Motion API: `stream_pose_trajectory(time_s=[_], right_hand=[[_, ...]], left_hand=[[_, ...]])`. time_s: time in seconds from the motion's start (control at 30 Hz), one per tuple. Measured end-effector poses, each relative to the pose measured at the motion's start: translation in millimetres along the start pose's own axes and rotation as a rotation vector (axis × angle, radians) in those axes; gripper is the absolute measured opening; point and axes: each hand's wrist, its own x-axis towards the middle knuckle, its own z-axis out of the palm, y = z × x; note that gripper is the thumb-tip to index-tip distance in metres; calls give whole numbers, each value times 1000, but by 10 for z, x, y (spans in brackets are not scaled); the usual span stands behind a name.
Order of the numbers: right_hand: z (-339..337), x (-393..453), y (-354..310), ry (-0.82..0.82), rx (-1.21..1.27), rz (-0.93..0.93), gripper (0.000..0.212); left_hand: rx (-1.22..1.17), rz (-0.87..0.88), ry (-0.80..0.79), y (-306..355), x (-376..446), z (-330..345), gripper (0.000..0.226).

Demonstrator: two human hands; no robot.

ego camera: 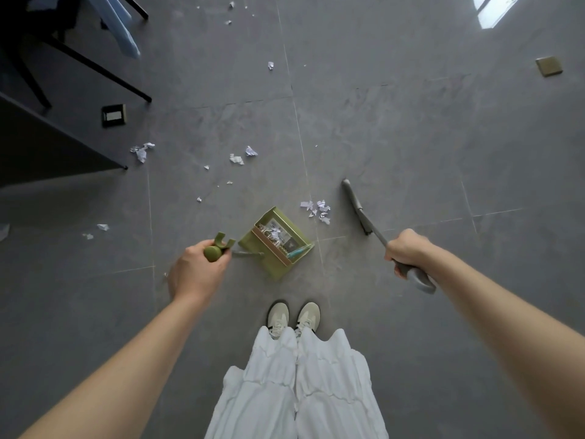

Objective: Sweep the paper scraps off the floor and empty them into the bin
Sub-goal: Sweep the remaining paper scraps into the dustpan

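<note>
Scraps [318, 210] lay near the green dustpan [277, 240], which already held some, while many more dotted the floor [411, 137], so the left hand [196, 274] gripping its handle and the right hand [406, 248] gripping the broom [357, 207] had lots left, with no bin in sight.

An olive-green plastic dustpan [276, 242] holds white paper scraps [317, 210] (more lie scattered) on the grey tiled floor [395, 137]; the long-handled broom [364, 213] is grey.
</note>
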Motion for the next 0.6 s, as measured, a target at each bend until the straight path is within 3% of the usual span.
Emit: stream_pose_trajectory(time_s=[0.23,0.6], right_hand=[[371,-97,-122,-91,-25,-94,24],[446,-503,-320,-256,-99,-153,19]], left_hand=[[-4,20,-42,36,50,23,20],[3,9,-85,123,35,59,19]])
